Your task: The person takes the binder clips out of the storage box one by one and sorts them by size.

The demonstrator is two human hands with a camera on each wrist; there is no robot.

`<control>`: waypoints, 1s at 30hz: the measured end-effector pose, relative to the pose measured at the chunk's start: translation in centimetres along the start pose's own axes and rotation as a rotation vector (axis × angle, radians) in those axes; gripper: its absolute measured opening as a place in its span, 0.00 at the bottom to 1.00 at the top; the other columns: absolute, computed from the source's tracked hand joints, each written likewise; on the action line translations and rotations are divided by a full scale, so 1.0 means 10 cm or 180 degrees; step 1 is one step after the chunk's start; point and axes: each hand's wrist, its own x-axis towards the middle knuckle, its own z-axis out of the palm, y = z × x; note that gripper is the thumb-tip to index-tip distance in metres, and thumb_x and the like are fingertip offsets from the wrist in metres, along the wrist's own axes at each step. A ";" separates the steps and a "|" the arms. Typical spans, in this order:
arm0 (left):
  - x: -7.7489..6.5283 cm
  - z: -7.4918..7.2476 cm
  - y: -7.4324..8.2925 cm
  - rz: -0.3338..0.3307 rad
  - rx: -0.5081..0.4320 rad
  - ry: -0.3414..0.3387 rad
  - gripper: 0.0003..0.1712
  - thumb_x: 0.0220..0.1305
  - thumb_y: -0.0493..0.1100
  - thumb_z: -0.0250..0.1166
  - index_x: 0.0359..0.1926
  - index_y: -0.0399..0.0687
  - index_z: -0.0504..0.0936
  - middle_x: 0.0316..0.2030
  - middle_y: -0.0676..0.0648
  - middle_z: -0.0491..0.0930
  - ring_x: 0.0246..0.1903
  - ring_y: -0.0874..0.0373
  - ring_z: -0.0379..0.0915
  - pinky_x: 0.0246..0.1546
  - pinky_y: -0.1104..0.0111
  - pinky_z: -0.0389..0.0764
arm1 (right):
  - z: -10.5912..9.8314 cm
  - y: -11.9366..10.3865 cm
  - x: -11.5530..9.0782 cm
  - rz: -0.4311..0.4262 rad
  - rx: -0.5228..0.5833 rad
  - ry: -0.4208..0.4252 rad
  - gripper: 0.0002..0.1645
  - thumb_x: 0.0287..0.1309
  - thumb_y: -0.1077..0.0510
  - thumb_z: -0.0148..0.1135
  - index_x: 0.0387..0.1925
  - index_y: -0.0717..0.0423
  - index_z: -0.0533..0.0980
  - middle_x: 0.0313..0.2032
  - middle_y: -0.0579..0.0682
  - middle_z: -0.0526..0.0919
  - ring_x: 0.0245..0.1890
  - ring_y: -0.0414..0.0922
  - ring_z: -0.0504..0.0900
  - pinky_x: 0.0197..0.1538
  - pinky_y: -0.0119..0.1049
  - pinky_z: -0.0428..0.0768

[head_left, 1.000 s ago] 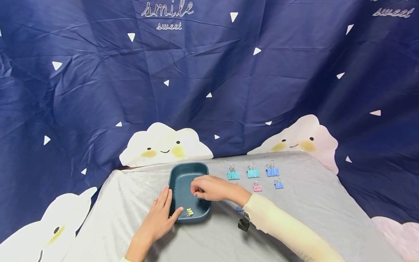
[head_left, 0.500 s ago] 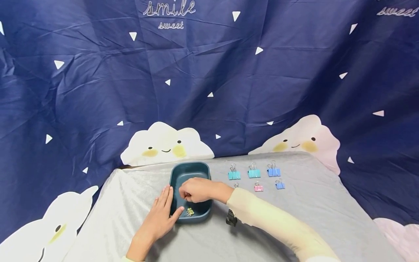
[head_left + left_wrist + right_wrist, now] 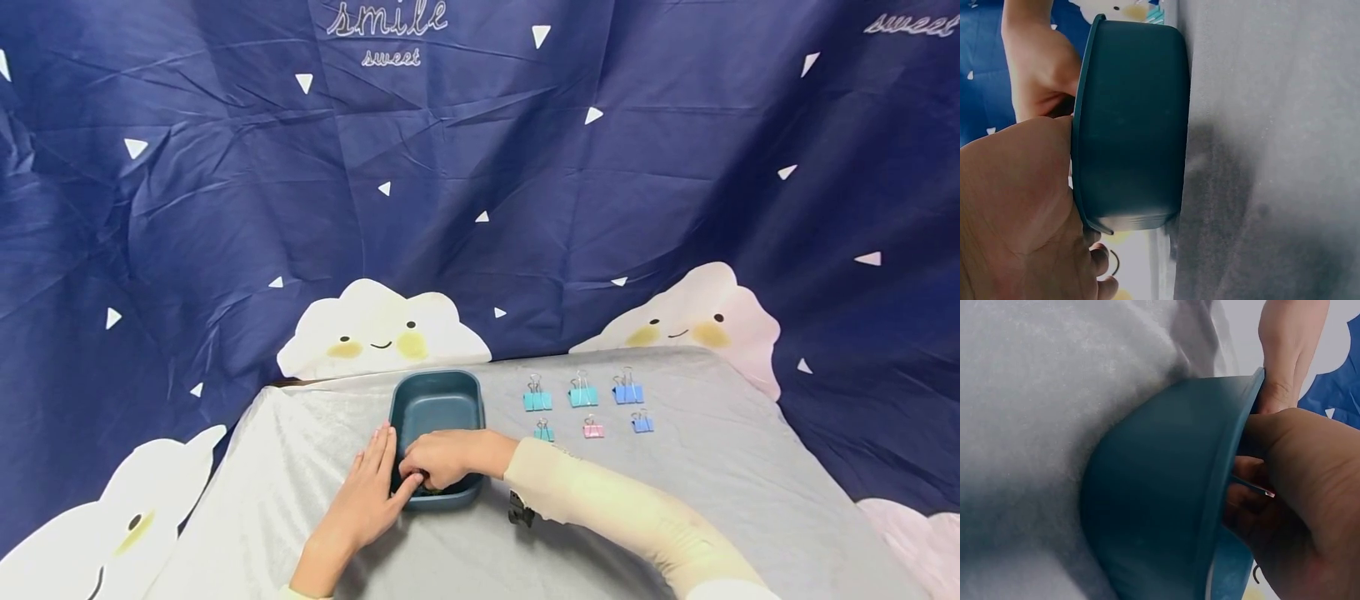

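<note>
My right hand (image 3: 450, 457) reaches down into the near end of a dark teal tray (image 3: 471, 400), its fingers curled. A thin metal wire handle of a binder clip (image 3: 1270, 494) sticks out between those fingers in the right wrist view; the clip's body is hidden. Only a trace of the yellow clips (image 3: 431, 492) on the tray floor shows under the hand. Along the tray's left rim rests my left hand (image 3: 356, 500), fingers straight, with the thumb over the near rim close to the right hand's fingertips.
Right of the tray stand two rows of binder clips on the grey cloth (image 3: 750, 483): larger teal and blue ones (image 3: 627, 393) behind, smaller teal, pink (image 3: 593, 431) and blue ones in front. A patterned blue curtain (image 3: 480, 167) hangs behind the table.
My right hand has moved left and toward me inside the tray, covering the yellow clips. The small teal clip on the cloth has come into view from behind the arm. My left hand stays put.
</note>
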 end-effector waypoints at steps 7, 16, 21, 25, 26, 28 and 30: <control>0.01 -0.02 0.01 -0.0088 0.0045 -0.0110 0.54 0.80 0.68 0.53 0.84 0.31 0.50 0.85 0.33 0.48 0.85 0.37 0.43 0.81 0.36 0.53 | 0.04 -0.01 -0.02 0.0011 -0.0120 -0.0100 0.09 0.68 0.58 0.70 0.46 0.41 0.87 0.42 0.36 0.86 0.39 0.30 0.80 0.46 0.26 0.80; 0.02 -0.04 0.03 -0.0099 0.0092 -0.0157 0.53 0.80 0.67 0.53 0.84 0.32 0.50 0.85 0.33 0.47 0.85 0.37 0.42 0.81 0.36 0.53 | 0.11 0.02 -0.06 0.0186 0.0062 -0.0103 0.08 0.67 0.58 0.73 0.44 0.41 0.87 0.38 0.35 0.84 0.35 0.29 0.79 0.41 0.22 0.77; 0.01 -0.05 0.03 -0.0117 0.0079 -0.0212 0.53 0.80 0.68 0.52 0.84 0.32 0.51 0.85 0.34 0.46 0.85 0.37 0.41 0.81 0.36 0.52 | 0.12 0.03 -0.09 0.0270 0.0065 -0.0072 0.05 0.69 0.58 0.71 0.39 0.42 0.85 0.37 0.36 0.84 0.35 0.29 0.78 0.41 0.23 0.77; 0.01 -0.03 0.02 -0.0098 0.0056 -0.0151 0.52 0.80 0.67 0.54 0.83 0.32 0.53 0.85 0.34 0.48 0.85 0.36 0.43 0.80 0.35 0.53 | 0.15 0.06 -0.12 0.0316 0.0032 -0.0010 0.07 0.71 0.56 0.70 0.33 0.42 0.83 0.34 0.35 0.82 0.33 0.30 0.76 0.40 0.23 0.74; 0.01 -0.03 0.02 -0.0081 0.0052 -0.0115 0.52 0.80 0.66 0.55 0.83 0.31 0.53 0.85 0.33 0.49 0.84 0.35 0.44 0.79 0.34 0.54 | 0.16 0.07 -0.13 0.0323 0.0037 0.0006 0.08 0.71 0.56 0.70 0.33 0.42 0.82 0.33 0.34 0.82 0.32 0.31 0.75 0.39 0.23 0.73; 0.01 -0.01 0.02 -0.0062 0.0039 -0.0060 0.51 0.79 0.65 0.56 0.82 0.31 0.55 0.84 0.32 0.50 0.84 0.34 0.46 0.79 0.33 0.55 | 0.17 0.09 -0.14 0.0308 0.0036 0.0044 0.08 0.72 0.55 0.69 0.33 0.42 0.82 0.33 0.34 0.82 0.31 0.30 0.75 0.39 0.23 0.73; 0.01 -0.01 0.01 -0.0045 0.0042 -0.0027 0.51 0.79 0.64 0.57 0.82 0.30 0.55 0.84 0.32 0.51 0.83 0.33 0.47 0.78 0.33 0.56 | 0.17 0.10 -0.14 0.0306 0.0039 0.0084 0.08 0.72 0.55 0.69 0.33 0.42 0.82 0.33 0.34 0.83 0.31 0.30 0.75 0.38 0.22 0.73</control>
